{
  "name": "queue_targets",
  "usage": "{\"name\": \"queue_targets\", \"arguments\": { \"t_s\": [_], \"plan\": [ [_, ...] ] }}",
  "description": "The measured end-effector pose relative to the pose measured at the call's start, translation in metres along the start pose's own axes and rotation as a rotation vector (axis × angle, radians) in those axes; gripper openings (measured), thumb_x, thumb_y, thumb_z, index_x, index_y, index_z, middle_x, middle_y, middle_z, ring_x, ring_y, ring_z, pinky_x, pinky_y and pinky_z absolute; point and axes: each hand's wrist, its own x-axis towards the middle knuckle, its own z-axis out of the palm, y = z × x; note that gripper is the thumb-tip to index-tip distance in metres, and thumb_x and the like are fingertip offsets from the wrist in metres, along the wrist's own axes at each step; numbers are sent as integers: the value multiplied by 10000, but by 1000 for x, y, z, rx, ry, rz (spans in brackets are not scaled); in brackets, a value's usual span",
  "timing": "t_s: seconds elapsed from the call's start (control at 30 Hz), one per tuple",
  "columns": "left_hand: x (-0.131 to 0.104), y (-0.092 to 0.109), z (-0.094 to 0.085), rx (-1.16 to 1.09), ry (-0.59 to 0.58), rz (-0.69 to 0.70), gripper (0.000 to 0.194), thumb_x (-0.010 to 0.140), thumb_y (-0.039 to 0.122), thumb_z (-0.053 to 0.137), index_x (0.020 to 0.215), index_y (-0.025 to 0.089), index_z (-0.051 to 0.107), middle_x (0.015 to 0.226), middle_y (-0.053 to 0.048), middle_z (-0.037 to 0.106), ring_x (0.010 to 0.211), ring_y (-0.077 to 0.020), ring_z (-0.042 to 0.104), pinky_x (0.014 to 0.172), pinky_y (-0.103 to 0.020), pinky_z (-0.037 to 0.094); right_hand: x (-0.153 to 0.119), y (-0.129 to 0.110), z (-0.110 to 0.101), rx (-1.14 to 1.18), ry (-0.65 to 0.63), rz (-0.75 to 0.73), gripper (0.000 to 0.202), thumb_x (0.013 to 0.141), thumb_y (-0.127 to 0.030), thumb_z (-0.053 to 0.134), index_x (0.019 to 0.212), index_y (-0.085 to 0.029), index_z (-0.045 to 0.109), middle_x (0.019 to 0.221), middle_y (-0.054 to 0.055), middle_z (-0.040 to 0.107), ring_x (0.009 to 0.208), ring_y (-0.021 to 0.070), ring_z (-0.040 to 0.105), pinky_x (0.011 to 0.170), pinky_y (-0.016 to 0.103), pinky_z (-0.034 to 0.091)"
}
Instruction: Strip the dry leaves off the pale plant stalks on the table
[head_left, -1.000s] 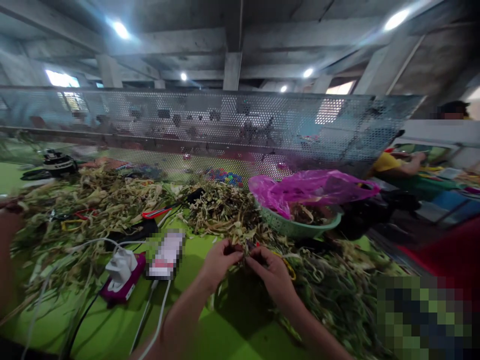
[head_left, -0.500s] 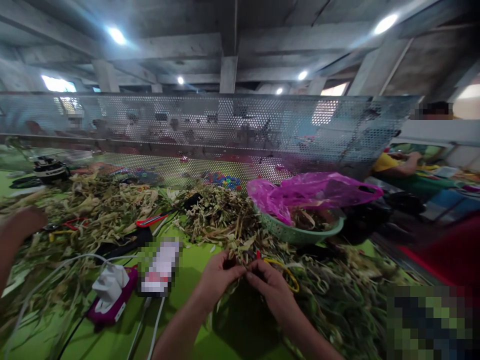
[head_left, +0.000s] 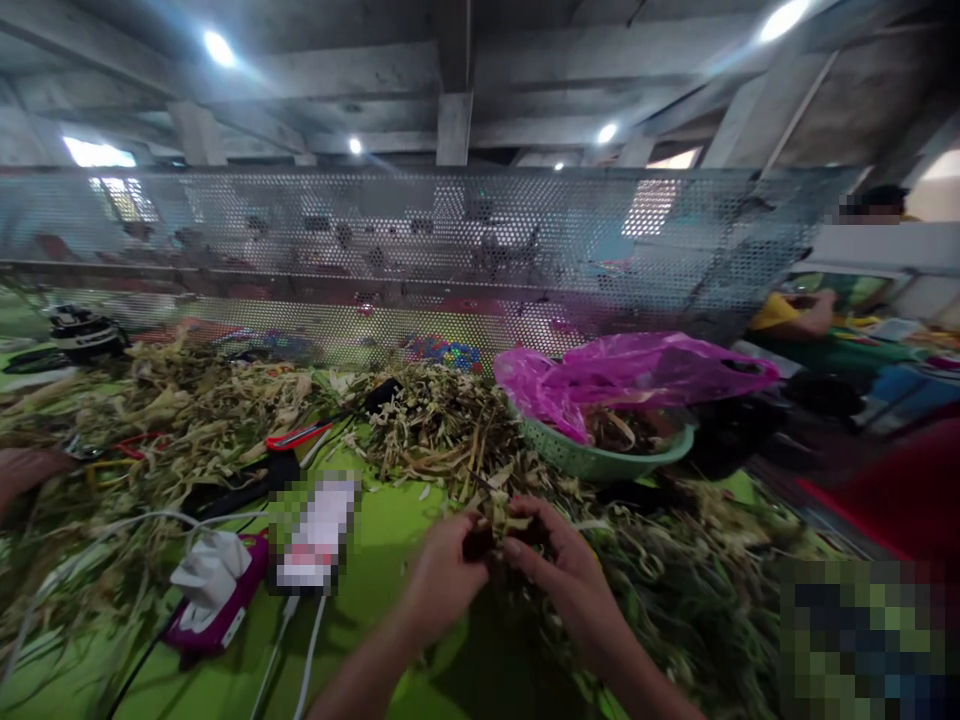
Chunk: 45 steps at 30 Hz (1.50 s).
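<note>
My left hand [head_left: 444, 568] and my right hand [head_left: 564, 566] are close together above the green tabletop [head_left: 397, 540]. Between their fingertips is a small bunch of dried leaves [head_left: 504, 518], pale green and curled. Both thumbs and forefingers pinch it, and parts of it are hidden by the fingers. Just beyond my hands lies a heap of dry, chopped-looking leaves and stalks [head_left: 431, 425]. Beside my right hand spreads a darker green tangle of long strands [head_left: 675, 600].
A pale green basket [head_left: 600, 458] with a pink plastic bag [head_left: 637, 370] sits behind my right hand. On the left are a phone [head_left: 319, 530], a purple power strip [head_left: 225, 610] with cables, a red-edged tool [head_left: 300, 436] and another person's hand [head_left: 34, 470]. A perforated metal screen [head_left: 337, 250] stands behind.
My hands have turned a little and the right has moved slightly up and right; the leaf bunch between them shows more. The other person's hand at the left has moved lower and further left.
</note>
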Motion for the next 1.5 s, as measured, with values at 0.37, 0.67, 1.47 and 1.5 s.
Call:
{"name": "queue_targets", "arguments": {
  "t_s": [0.37, 0.67, 1.47, 1.5],
  "plan": [
    [-13, 21, 0, -190, -204, 4, 128, 700, 182, 608, 816, 129, 621, 738, -3, 587, 711, -133, 502, 657, -232, 400, -5, -5, 5, 662, -17, 369, 253, 631, -275, 798, 779, -198, 608, 697, -17, 636, 637, 130, 587, 616, 221, 450],
    [-16, 19, 3, -152, -197, 14, 196, 759, 238, 593, 929, 143, 624, 804, -17, 617, 740, -144, 525, 683, -242, 416, -3, -3, 1, 530, -22, 297, 211, 672, -320, 748, 759, -201, 596, 708, 4, 635, 646, 158, 597, 628, 263, 475],
    [-32, 22, 2, 382, -796, 346, 213, 838, 344, 553, 951, 212, 675, 899, -34, 709, 841, -178, 643, 682, -244, 423, 93, -38, -3, 251, 82, 48, 183, 691, -291, 719, 826, -182, 661, 808, 4, 666, 648, 116, 588, 572, 226, 468],
    [-31, 22, 1, 399, -780, 355, 216, 839, 352, 550, 952, 214, 672, 902, -34, 704, 845, -181, 638, 680, -250, 422, 101, -39, 1, 233, -7, 17, 266, 724, -313, 692, 964, -205, 651, 966, 12, 670, 733, 129, 613, 655, 255, 493]
  ]
}}
